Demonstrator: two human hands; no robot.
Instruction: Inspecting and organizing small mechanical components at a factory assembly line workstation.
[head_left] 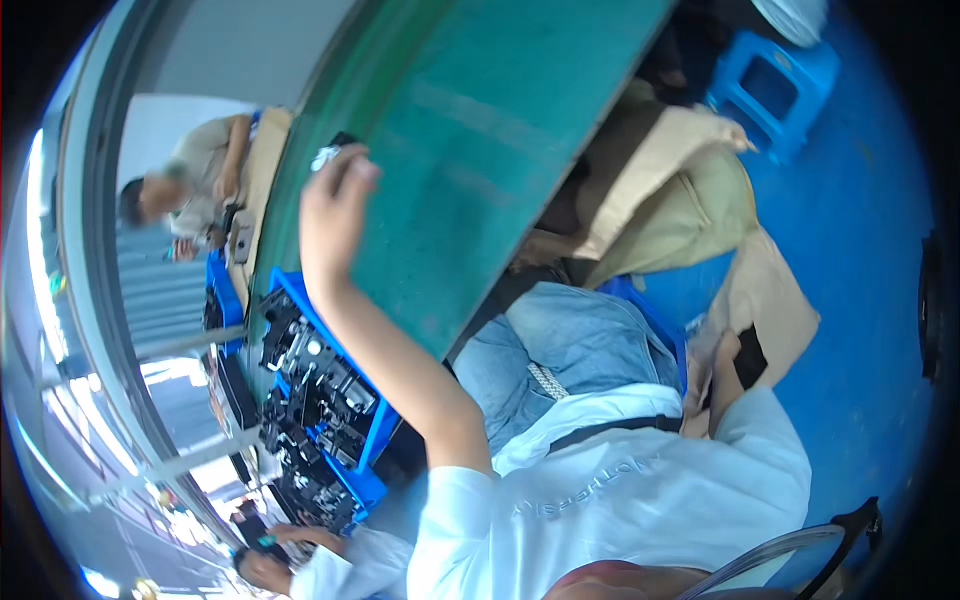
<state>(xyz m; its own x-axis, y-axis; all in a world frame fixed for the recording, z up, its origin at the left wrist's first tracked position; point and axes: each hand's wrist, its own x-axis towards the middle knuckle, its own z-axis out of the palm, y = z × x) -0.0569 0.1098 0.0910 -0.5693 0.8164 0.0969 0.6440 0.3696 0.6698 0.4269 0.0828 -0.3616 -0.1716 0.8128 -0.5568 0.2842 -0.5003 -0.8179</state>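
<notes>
My left hand (336, 195) reaches out over the green tabletop (480, 150), near its far edge. Its fingers are closed around a small black-and-silver part (326, 157), which is blurred and mostly covered by the hand. My right hand (727, 362) is low at my right side, against a brown cardboard flap (775, 300). The fingers of that hand are partly hidden and blurred, so I cannot see whether they grip the flap. More brown cardboard (650, 165) stands up beside my legs, around an olive-tan surface (690, 215).
Left of my arm, a blue tray (372, 440) holds several black-and-silver mechanical parts (315, 360). A blue plastic stool (775, 90) stands on the blue floor (860, 200). One person (205, 170) works across the table, another (340, 565) at lower left.
</notes>
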